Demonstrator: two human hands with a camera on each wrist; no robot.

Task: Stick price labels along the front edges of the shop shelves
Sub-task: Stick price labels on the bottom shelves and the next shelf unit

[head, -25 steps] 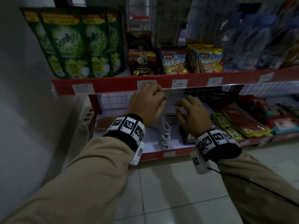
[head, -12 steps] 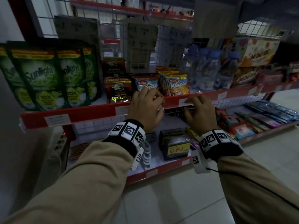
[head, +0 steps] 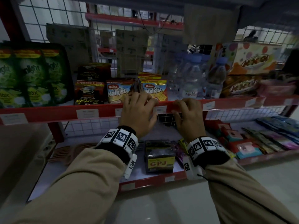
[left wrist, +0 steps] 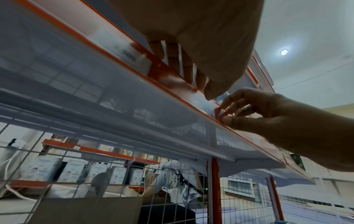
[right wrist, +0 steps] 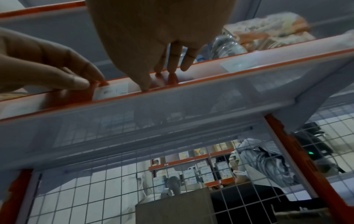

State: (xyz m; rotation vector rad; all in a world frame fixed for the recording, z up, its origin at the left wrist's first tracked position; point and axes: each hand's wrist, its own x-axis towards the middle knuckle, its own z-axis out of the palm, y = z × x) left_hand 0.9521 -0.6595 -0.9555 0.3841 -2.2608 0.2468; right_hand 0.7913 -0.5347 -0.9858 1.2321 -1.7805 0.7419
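A dim shop aisle with a pale tiled floor [head: 161, 206] holds a red shelf unit backed by white wire mesh [head: 68, 12]. On the upper shelf stand green soap pouches [head: 32, 76] at the left, dark coffee packs [head: 90, 91], two yellow cracker bags [head: 120, 90], water bottles [head: 191, 78] and spotted boxes [head: 252, 60] to the right. Below it, a black packet with a yellow band [head: 159, 156] sits on the lower shelf between the two wrists, with flat packets [head: 262, 138] spread out to the right. The red front edge [head: 48, 113] of the upper shelf runs left to right across the head view and carries several white price labels. One small label [head: 160, 109] lies flat on that edge with its long side along the edge, between the two hands and just below the right-hand cracker bag. The left hand [head: 139, 113] hangs over the edge just left of the label, fingers bent, thumb tip pressing by the label's left end. The right hand [head: 188, 115] has its fingers curled loosely, their tips touching the edge just right of the label; it grips nothing. The hands cover part of the edge and the lower corners of the cracker bags.
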